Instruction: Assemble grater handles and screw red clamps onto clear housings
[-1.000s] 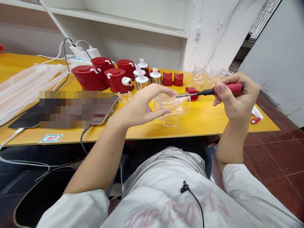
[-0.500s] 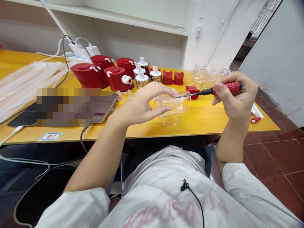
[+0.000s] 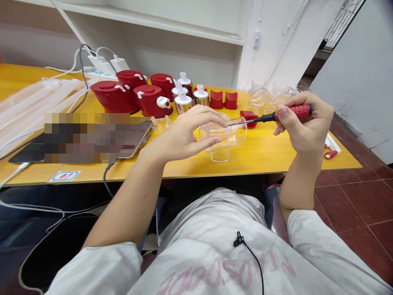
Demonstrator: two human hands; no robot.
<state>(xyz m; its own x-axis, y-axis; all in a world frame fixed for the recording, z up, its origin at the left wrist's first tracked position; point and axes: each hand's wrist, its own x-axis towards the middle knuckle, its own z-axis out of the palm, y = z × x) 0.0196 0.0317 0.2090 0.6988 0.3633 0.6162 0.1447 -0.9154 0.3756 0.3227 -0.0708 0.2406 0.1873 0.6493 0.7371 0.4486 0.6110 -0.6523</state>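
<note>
My left hand grips the rim of a clear plastic housing, thumb on the near side and fingers on the far side. The housing has a round opening, a tube at its right and a narrower part below, over the table's front. My right hand is closed around the red and black handle of a screwdriver. The screwdriver lies nearly level, its thin shaft pointing left. Its tip meets the housing's rim close to my left fingertips; whether it touches a screw is too small to tell.
Red machine bases and metal grater drums stand at the back. Red pushers and more clear housings are to their right. A phone, cables and plastic bags lie left. A white tray sits at the right edge.
Almost nothing differs. Both hands, the clear housing and the screwdriver keep their places, with only a very slight shift of the whole view.
</note>
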